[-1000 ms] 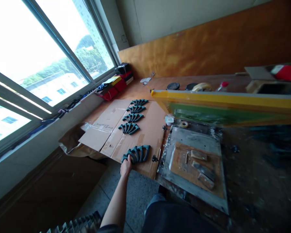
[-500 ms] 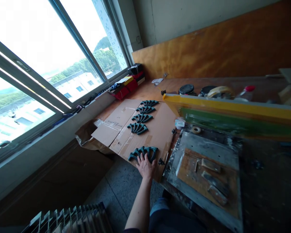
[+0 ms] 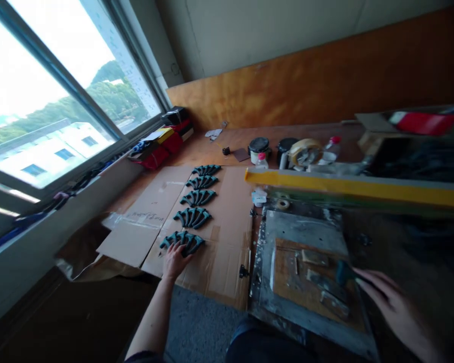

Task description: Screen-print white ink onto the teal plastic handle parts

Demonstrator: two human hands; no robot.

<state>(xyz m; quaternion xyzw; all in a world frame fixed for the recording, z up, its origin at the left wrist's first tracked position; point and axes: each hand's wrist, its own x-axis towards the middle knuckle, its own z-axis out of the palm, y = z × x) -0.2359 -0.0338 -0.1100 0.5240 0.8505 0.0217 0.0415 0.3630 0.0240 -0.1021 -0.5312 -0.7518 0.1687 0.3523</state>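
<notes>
Several fanned stacks of dark teal curved parts lie in a column on flattened cardboard [image 3: 227,242]. My left hand [image 3: 175,260] rests with fingers spread flat on the nearest stack [image 3: 182,242]. My right hand [image 3: 395,307] reaches in at the lower right over a metal plate [image 3: 306,229] bearing a brown wooden board [image 3: 310,280]. Its fingers pinch one dark teal part [image 3: 344,273] above that board.
A raised screen frame with a yellow edge [image 3: 355,186] hangs over the plate. Ink tins [image 3: 259,147], a tape roll [image 3: 304,151] and a bottle [image 3: 331,146] stand behind it. Red and yellow items [image 3: 162,146] lie by the window. The bench edge drops to the floor [image 3: 200,327].
The nearest stack, spread wide before, is now pushed closer together under my left hand. My right hand has come into view holding a teal part. The camera has swung right.
</notes>
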